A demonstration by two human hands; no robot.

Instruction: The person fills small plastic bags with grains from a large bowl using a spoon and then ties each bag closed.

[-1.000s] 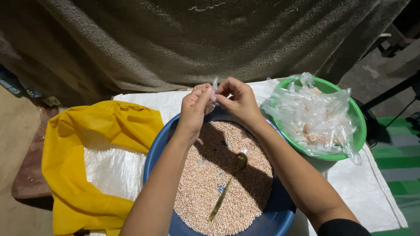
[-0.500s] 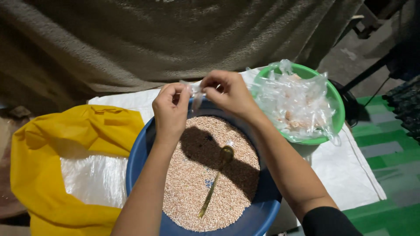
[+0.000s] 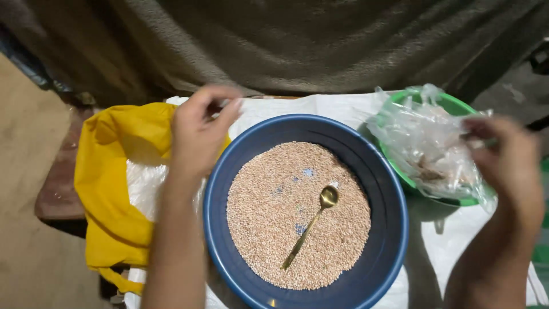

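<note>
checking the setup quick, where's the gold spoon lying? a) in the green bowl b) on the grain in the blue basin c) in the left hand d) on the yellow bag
b: the gold spoon lies on the grain inside the blue basin, with neither hand touching it.

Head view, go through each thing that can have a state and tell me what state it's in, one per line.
Blue basin: upright, partly filled with grain.
Spoon: lying on the grain, nobody holding it.
Green bowl: upright, heaped with clear plastic bags.
Plastic bags: crumpled, piled in the bowl.
Yellow bag: open, white liner showing.
Left hand: raised over the yellow bag, fingers pinched.
Right hand: at the plastic bags, blurred.
</note>
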